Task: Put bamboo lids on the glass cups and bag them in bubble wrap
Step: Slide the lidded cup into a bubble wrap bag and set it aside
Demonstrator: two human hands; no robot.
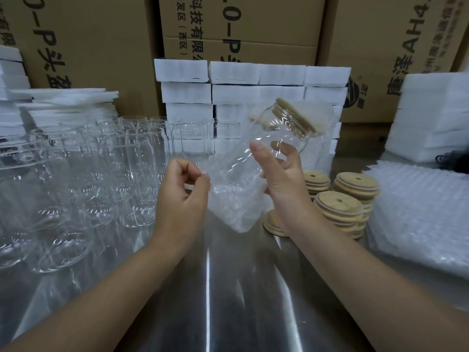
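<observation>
My right hand (279, 168) grips a clear glass cup (281, 133) that is tilted, its top up and to the right. A bamboo lid (295, 115) sits on the cup's mouth. The cup's lower part is inside a bubble wrap bag (233, 199) that hangs down over the table. My left hand (184, 191) pinches the bag's left edge near its opening. Stacks of bamboo lids (347, 199) with straw holes stand just right of my right wrist.
Many empty glass cups (83, 179) crowd the left of the steel table (228, 288). A pile of bubble wrap bags (421, 217) lies at the right. White foam blocks (253, 90) and cardboard boxes (228, 29) wall off the back.
</observation>
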